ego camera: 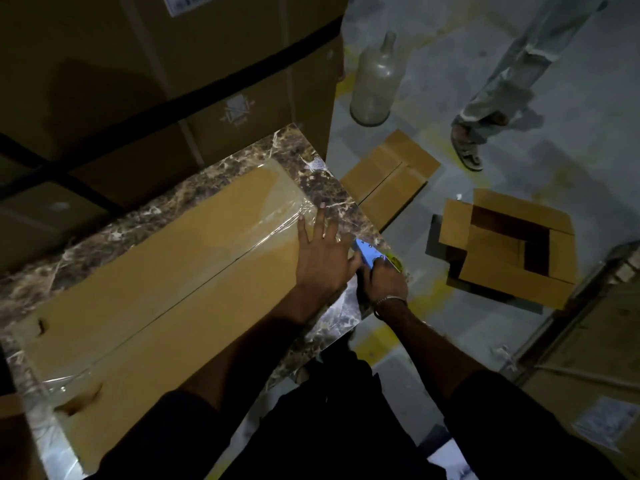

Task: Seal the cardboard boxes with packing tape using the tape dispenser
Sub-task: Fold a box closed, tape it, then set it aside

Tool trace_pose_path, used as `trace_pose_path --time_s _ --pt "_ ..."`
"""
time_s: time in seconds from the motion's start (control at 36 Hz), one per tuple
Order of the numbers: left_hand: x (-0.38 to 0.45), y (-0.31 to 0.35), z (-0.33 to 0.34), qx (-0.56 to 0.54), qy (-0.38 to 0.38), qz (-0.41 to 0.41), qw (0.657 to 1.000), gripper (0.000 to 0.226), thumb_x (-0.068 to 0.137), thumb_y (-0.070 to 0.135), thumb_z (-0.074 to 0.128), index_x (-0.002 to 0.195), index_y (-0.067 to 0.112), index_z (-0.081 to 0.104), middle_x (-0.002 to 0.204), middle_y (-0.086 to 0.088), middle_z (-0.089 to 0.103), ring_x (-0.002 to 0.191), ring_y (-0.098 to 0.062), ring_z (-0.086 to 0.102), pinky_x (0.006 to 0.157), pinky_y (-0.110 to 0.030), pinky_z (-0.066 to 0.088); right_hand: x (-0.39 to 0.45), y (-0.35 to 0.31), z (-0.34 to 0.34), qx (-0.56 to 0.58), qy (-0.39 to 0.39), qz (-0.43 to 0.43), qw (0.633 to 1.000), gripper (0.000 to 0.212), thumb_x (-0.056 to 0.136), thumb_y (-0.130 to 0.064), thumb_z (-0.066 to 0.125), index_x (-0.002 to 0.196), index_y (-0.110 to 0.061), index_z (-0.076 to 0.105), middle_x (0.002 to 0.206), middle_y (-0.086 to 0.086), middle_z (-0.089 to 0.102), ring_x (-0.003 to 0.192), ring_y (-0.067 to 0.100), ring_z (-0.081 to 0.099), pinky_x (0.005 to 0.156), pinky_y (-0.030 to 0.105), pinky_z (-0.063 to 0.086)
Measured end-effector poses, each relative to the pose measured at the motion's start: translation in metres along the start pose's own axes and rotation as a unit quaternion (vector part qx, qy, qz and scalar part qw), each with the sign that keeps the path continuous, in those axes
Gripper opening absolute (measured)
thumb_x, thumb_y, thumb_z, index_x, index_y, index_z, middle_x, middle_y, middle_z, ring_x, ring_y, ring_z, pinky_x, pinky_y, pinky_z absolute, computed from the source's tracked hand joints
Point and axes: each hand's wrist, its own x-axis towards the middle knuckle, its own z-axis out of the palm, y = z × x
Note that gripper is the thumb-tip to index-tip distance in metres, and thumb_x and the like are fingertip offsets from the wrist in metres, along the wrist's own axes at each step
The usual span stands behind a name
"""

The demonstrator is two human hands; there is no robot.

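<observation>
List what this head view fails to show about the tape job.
- Blue tape dispenser: roll and blade hidden by the right hand gripping it.
- Flat brown cardboard box: near end covered by dark sleeves; the left hand covers part of the taped end.
- White label on a box at right: too blurred to read.

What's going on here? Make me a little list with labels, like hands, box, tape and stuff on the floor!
left hand: flat, fingers spread, pressing on the box end
right hand: gripping the blue tape dispenser at the box's end
box: long flat cardboard box on a marble table
tape: clear strip along the centre seam
floor: open carton, flattened cardboard, glass bottle
someone else: a standing person's legs
</observation>
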Motion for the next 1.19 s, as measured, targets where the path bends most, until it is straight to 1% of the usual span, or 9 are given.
trace_pose_path --time_s 0.19,0.31,0.44,0.53,0.64,0.72,0.83,0.97,1.19 --pt "0.003 0.009 0.0 0.059 -0.1 0.0 0.993 0.051 0.098 0.052 0.058 0.142 0.025 0.058 0.162 -0.017 0.041 0.161 -0.043 0.011 0.119 -0.078 0.005 0.0 0.017 0.02 -0.005 -0.034 -0.011 0.999 0.052 0.105 -0.052 0.044 0.103 -0.004 0.064 0.095 0.02 0.069 0.087 0.04 0.067 0.069 0.043 0.051" --pt "0.001 0.005 -0.001 0.062 -0.111 0.016 0.992 0.081 0.09 0.055 0.069 0.159 0.024 0.039 0.17 -0.021 0.024 0.161 -0.044 0.004 0.119 -0.078 0.001 -0.006 0.006 0.003 0.011 -0.034 0.0 0.999 0.041 0.101 -0.047 0.052 0.091 -0.009 0.065 0.092 0.018 0.07 0.09 0.04 0.069 0.069 0.04 0.052" --pt "-0.029 -0.015 -0.006 -0.064 -0.009 0.004 0.998 0.091 0.099 0.06 0.053 0.165 0.005 0.025 0.174 -0.023 0.01 0.163 -0.036 0.008 0.129 -0.061 0.007 -0.026 -0.038 -0.049 0.096 0.169 -0.024 0.981 0.026 0.101 -0.038 0.048 0.097 -0.018 0.065 0.09 0.008 0.07 0.089 0.034 0.065 0.067 0.037 0.051" --pt "-0.066 -0.03 -0.008 -0.063 0.01 -0.041 0.997 0.093 0.101 0.066 0.045 0.167 0.006 0.018 0.176 -0.019 0.007 0.164 -0.031 0.005 0.131 -0.056 0.008 -0.038 -0.07 -0.064 0.188 0.255 -0.115 0.941 0.023 0.105 -0.024 0.051 0.115 -0.012 0.069 0.111 0.008 0.071 0.106 0.026 0.061 0.086 0.035 0.048" --pt "-0.103 -0.048 -0.013 -0.043 0.019 -0.08 0.996 0.094 0.102 0.07 0.04 0.168 0.008 0.016 0.176 -0.017 0.005 0.164 -0.03 0.004 0.129 -0.059 0.011 -0.034 -0.105 -0.051 0.161 0.135 -0.183 0.96 0.05 0.11 -0.035 0.035 0.148 -0.006 0.049 0.146 0.016 0.057 0.134 0.031 0.051 0.113 0.039 0.042" --pt "-0.114 -0.052 -0.011 -0.022 0.015 -0.081 0.996 0.093 0.101 0.063 0.048 0.168 0.006 0.016 0.176 -0.017 0.007 0.163 -0.034 0.008 0.128 -0.06 0.013 -0.028 -0.124 -0.046 0.074 0.113 -0.173 0.976 0.06 0.11 -0.046 0.034 0.157 -0.008 0.038 0.153 0.017 0.051 0.135 0.036 0.053 0.107 0.043 0.045" --pt "-0.112 -0.051 -0.015 -0.015 -0.028 -0.085 0.996 0.096 0.096 0.055 0.05 0.169 0.007 0.01 0.176 -0.017 0.003 0.163 -0.036 0.002 0.129 -0.062 0.008 -0.003 -0.148 -0.062 0.029 0.048 -0.151 0.987 0.065 0.109 -0.057 0.022 0.154 -0.012 0.036 0.131 0.024 0.065 0.112 0.045 0.065 0.091 0.05 0.051" --pt "-0.112 -0.054 -0.015 -0.009 -0.044 -0.085 0.995 0.101 0.094 0.059 0.047 0.169 0.01 0.001 0.176 -0.016 -0.006 0.164 -0.035 -0.001 0.128 -0.061 0.007 0.063 -0.199 -0.075 0.045 -0.018 -0.201 0.978 0.06 0.112 -0.046 0.021 0.139 -0.005 0.054 0.135 0.025 0.063 0.124 0.043 0.059 0.105 0.046 0.043" --pt "-0.1 -0.064 -0.014 -0.026 -0.039 -0.108 0.993 0.097 0.097 0.062 0.05 0.17 0.014 0.007 0.177 -0.012 0.0 0.164 -0.03 0.002 0.127 -0.06 0.011 0.11 -0.237 -0.08 0.107 -0.148 -0.2 0.963 0.061 0.11 -0.054 0.023 0.154 -0.017 0.045 0.158 0.018 0.044 0.144 0.039 0.042 0.119 0.043 0.03"
